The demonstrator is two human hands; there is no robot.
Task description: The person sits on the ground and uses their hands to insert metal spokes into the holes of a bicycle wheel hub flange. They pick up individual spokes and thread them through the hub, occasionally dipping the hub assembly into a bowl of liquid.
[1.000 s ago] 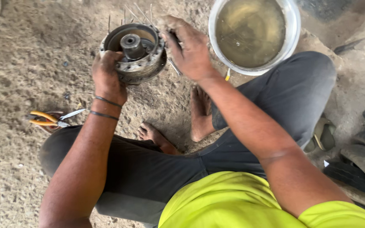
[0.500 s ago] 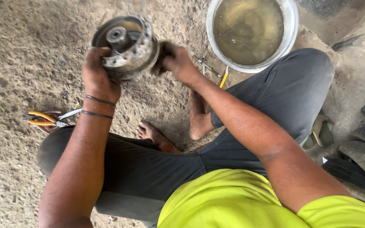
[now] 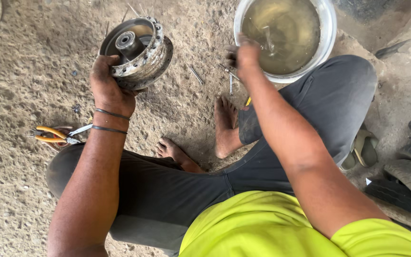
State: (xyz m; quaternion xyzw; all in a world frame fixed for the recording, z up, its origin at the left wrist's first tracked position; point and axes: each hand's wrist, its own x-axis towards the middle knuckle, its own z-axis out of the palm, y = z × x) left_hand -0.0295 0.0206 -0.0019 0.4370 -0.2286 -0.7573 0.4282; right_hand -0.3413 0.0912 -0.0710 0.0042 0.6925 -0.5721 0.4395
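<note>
Rough, gritty ground (image 3: pixel 20 76) fills the scene. At far left a metal wheel hub (image 3: pixel 137 51) is held clear of the ground, tilted, by the left hand (image 3: pixel 109 90), its grip closed round the hub's near rim. Well apart to the right, the right hand (image 3: pixel 243 54) rests at the near rim of a basin of murky liquid (image 3: pixel 329 28); whether its fingers hold anything cannot be told. Orange-handled pliers (image 3: pixel 53 135) lie near left.

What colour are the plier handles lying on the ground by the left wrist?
Orange, on the metal-jawed pliers lying on the dirt; the head view shows them clearly.
</note>
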